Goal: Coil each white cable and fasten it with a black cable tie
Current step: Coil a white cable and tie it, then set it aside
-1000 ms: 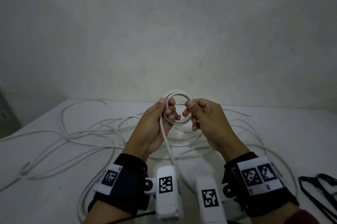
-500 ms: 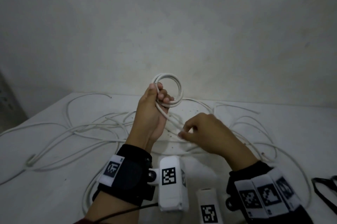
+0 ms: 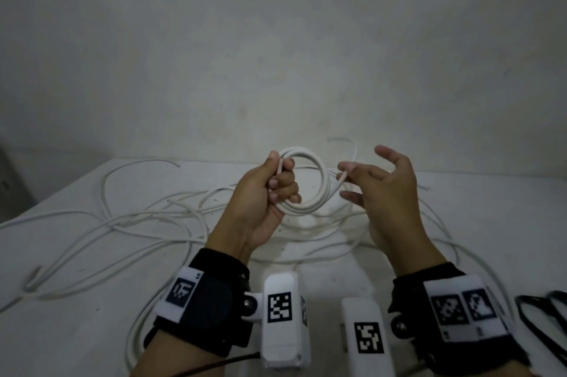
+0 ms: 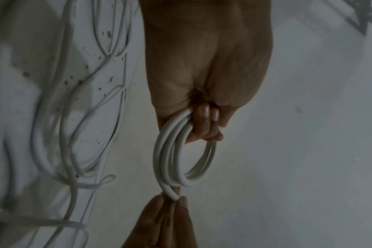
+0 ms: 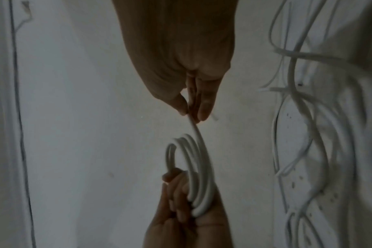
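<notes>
My left hand (image 3: 277, 185) grips a small coil of white cable (image 3: 319, 183) held up above the table; its fingers curl round several turns (image 4: 181, 151). My right hand (image 3: 362, 180) pinches the free end of that cable (image 3: 342, 180) between thumb and forefinger, just right of the coil, with the other fingers spread. The right wrist view shows the pinch (image 5: 191, 115) and the coil (image 5: 193, 167) below it. Black cable ties (image 3: 543, 312) lie at the table's right edge.
Several loose white cables (image 3: 122, 217) sprawl over the white table (image 3: 61, 330) behind and beside my hands. A plain wall (image 3: 276, 54) rises right behind the table.
My right hand has come up from the table with the cable's end and now holds it beside the coil. The coil has gained a turn and grown wider; my left hand sits lower.
</notes>
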